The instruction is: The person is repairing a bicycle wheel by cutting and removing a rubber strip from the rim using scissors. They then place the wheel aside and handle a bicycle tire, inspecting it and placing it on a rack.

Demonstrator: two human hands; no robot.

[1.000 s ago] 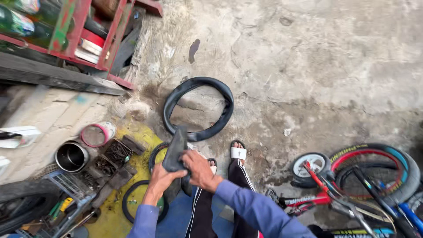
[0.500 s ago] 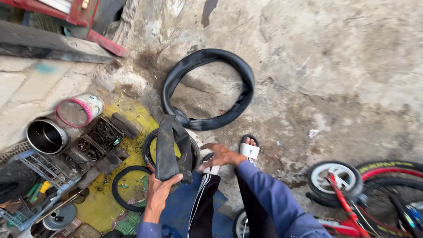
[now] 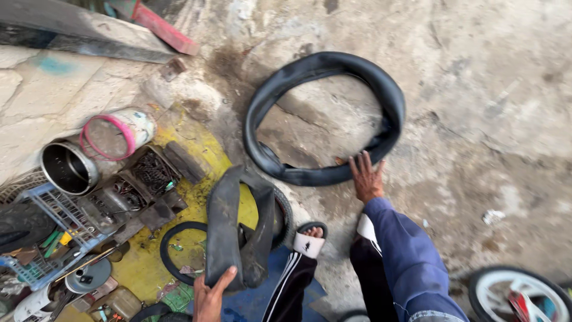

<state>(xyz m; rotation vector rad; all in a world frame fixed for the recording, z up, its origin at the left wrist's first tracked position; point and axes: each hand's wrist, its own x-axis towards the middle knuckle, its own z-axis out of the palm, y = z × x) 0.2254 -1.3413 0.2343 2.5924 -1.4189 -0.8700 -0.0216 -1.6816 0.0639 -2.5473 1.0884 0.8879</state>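
A large black inner tube (image 3: pixel 325 113) lies in a ring on the concrete. My right hand (image 3: pixel 365 176) reaches forward with fingers spread and touches the tube's near edge. My left hand (image 3: pixel 211 296) grips the bottom of a second, folded black inner tube (image 3: pixel 235 229), which stands upright over a small tyre. My legs in dark trousers and a sandalled foot (image 3: pixel 310 240) sit between the two hands.
At left lie a metal can (image 3: pixel 67 167), a pink-rimmed tin (image 3: pixel 116 134), a tray of small parts (image 3: pixel 140 185) and a blue wire basket of tools (image 3: pixel 50 229) on a yellow sheet. A small white-rimmed wheel (image 3: pixel 517 292) is at lower right. A red frame (image 3: pixel 161 24) sits top left.
My right hand has let go of the folded tube and reached out to the ring-shaped tube on the ground. The left hand alone keeps the folded tube. The view has moved closer.
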